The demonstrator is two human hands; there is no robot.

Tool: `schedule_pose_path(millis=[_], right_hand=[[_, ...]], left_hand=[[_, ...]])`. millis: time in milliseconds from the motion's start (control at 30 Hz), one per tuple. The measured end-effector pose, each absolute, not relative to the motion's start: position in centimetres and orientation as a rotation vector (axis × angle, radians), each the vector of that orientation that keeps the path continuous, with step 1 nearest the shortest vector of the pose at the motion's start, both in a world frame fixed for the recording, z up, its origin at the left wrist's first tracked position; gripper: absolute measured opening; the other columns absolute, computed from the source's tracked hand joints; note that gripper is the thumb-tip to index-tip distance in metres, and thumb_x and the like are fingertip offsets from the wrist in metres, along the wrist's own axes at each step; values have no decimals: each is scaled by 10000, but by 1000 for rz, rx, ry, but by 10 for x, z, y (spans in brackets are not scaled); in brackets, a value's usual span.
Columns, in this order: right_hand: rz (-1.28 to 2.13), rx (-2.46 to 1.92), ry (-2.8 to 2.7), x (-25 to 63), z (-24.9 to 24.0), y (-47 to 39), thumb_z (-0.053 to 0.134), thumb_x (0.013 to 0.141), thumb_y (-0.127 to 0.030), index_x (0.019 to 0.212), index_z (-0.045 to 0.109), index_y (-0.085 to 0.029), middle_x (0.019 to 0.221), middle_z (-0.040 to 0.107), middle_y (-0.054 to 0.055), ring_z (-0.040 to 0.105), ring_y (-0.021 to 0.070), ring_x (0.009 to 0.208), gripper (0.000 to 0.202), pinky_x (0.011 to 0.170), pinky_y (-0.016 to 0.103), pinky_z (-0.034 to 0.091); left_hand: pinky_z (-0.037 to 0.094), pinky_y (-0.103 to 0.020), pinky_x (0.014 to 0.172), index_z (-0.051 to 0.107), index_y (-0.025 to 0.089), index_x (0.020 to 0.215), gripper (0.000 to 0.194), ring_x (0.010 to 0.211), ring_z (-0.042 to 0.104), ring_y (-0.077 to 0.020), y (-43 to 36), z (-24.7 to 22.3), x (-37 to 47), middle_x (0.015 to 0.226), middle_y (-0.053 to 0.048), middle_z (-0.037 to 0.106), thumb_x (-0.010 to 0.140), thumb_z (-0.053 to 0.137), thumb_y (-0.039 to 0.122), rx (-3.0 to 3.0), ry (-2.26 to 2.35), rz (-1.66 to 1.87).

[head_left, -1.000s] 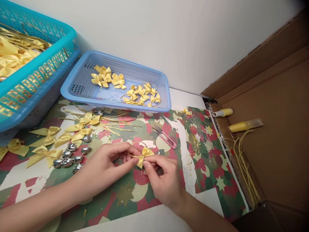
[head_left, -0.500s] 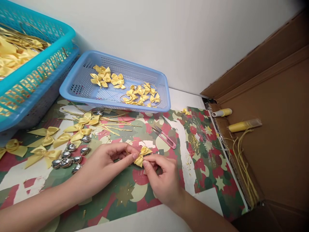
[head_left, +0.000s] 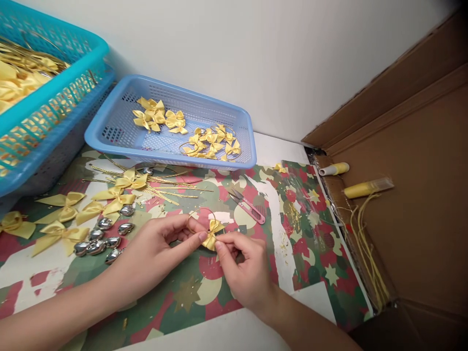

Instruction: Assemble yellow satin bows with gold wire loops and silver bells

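Observation:
A small yellow bow [head_left: 211, 234] with a thin gold loop rising behind it is held between my two hands, low over the patterned paper. My left hand [head_left: 171, 243] pinches its left side with thumb and index finger. On the bow's right side, the thumb and index finger of my right hand [head_left: 243, 261] are pressed together. Pink-handled thread snips [head_left: 248, 207] lie just beyond my hands. Several silver hearts [head_left: 96, 246] and larger yellow bows [head_left: 60, 234] are spread to the left, near gold cords [head_left: 171, 187].
A blue basket [head_left: 164, 156] with small bows stands at the back. Stacked baskets [head_left: 54, 92] full of bows and cords fill the far left. A cardboard wall [head_left: 420, 195] bounds the right, with yellow tubes [head_left: 367, 188] and yellow strings beside it.
The small bow has turned slightly between my fingers and now looks more upright. Both hands keep their grip. The whole view has shifted slightly.

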State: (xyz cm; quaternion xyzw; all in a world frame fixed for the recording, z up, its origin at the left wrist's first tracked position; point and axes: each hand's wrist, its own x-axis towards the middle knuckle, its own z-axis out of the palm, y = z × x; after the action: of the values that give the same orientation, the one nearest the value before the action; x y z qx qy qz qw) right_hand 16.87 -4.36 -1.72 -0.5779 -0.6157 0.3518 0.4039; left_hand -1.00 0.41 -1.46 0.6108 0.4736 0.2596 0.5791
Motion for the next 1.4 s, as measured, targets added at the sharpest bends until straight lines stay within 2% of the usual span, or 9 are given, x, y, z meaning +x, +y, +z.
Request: schedule_pose_path(millis=[567, 867, 1033, 1233, 1400], right_hand=[[898, -1449, -1558, 167, -17, -43, 518, 851, -180, 750, 636, -167, 503, 444, -56, 359, 72, 445, 155, 434, 209, 306], [923, -1450, -1552, 166, -19, -46, 504, 877, -195, 794, 642, -161, 516, 521, -33, 443, 87, 458, 165, 451, 205, 368], [945, -1452, -1542, 166, -22, -45, 515, 880, -187, 803, 646, -156, 533, 558, -22, 488, 94, 469, 155, 463, 206, 385], [941, -1422, -1556, 167, -23, -47, 528, 870, -170, 790, 645, -157, 537, 548, -25, 470, 90, 470, 143, 468, 210, 377], [875, -1404, -1596, 167, -22, -46, 538, 860, -155, 773, 650, -156, 542, 547, -22, 458, 88, 472, 142, 476, 215, 370]], left_hand=[[499, -235, 662, 715, 244, 784, 229, 729, 662, -173, 4, -11, -7, 797, 13, 743, 863, 617, 436, 1482, 1126, 634], [481, -227, 598, 707, 226, 766, 200, 662, 643, -151, -1, -17, -7, 758, 12, 729, 874, 608, 363, 1605, 1090, 685], [486, -214, 578, 680, 218, 797, 163, 647, 635, -133, -4, -23, -7, 757, 14, 705, 885, 599, 329, 1605, 1080, 758], [524, -226, 643, 650, 219, 952, 129, 762, 661, -154, -6, -28, -8, 875, -8, 700, 877, 616, 319, 1551, 1077, 807], [476, -208, 578, 634, 213, 835, 141, 660, 597, -127, -4, -23, -7, 753, 16, 653, 893, 587, 333, 1574, 1076, 759]])
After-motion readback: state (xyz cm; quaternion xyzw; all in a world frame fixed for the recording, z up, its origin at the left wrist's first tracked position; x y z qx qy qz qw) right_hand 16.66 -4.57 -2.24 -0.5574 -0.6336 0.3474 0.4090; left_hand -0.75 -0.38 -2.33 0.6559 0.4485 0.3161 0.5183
